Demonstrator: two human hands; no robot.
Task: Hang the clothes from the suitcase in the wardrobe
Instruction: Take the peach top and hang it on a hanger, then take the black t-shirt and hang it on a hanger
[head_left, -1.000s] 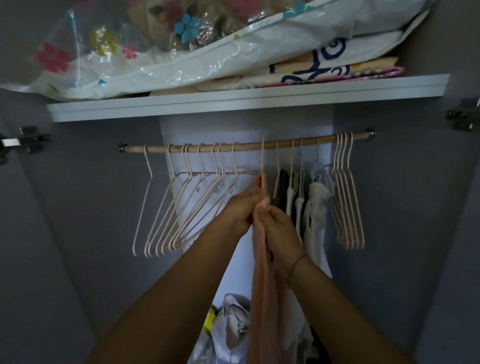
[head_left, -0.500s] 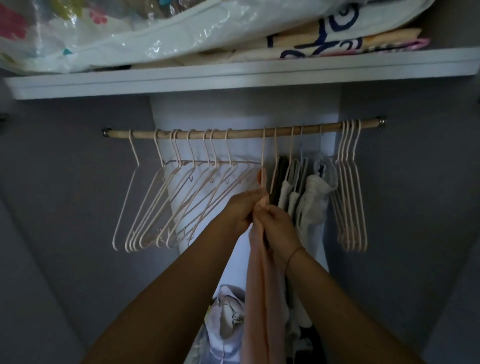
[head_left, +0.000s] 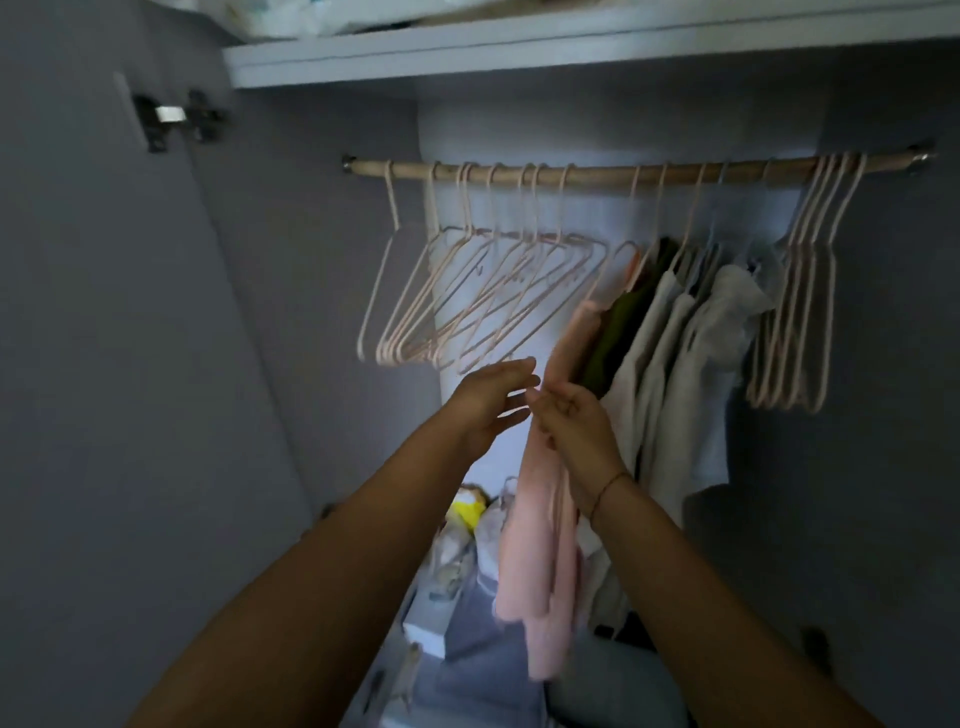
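- Inside the wardrobe, below the shelf (head_left: 519, 57), we see the wooden rail (head_left: 597, 174) carrying a bunch of empty hangers (head_left: 467, 301) on its left half, the hung clothes (head_left: 675, 332) at centre-right, and a second bunch of empty hangers (head_left: 795, 322) at the far right.
- The pink garment (head_left: 540, 545) hangs on its hanger at the left edge of the hung clothes, its hook over the rail; this is the task's current item.
- The left hand (head_left: 488, 400) is open, fingers extended and slightly spread, holding nothing, just beside the garment.
- The right hand (head_left: 576, 431) has its fingers curled at the garment's front edge; we cannot tell whether they pinch the cloth or merely rest against it.
- Risk: we judge that a downward tug by the right hand could slide the pink garment off its hanger shoulder, since the cloth hangs long and bunched to one side.
- Risk: the left hand lies close under the tilted empty hangers; an upward sweep could snag them and knock one off the rail.
- Open room: the gap on the rail between the left hangers and the pink garment is the clearest slot for the next item.
- Edges: the door hinge (head_left: 176, 122) on the left wall and the clutter (head_left: 467, 519) on the wardrobe floor bound withdrawal low and to the left.
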